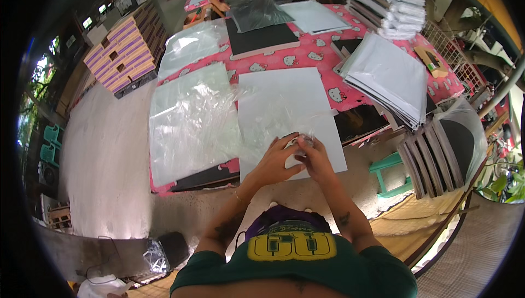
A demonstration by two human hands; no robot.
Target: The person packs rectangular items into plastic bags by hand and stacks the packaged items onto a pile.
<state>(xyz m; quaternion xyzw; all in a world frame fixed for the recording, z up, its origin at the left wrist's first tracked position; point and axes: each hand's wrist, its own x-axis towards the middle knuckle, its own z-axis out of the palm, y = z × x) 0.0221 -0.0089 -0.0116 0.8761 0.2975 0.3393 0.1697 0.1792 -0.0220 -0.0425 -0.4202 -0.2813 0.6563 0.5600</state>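
Pink-clothed table [306,57], both hands [298,158] together pinching clear plastic bag [273,113] over white sheet [322,128].

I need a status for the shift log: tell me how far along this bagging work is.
Done, it seems: a stack of bagged white sheets lies at the right, with taller stacks behind. In hand: the left hand and right hand pinch the near edge of a clear plastic bag over a white sheet. Left: loose clear bags wait at the left; how many sheets remain is unclear.
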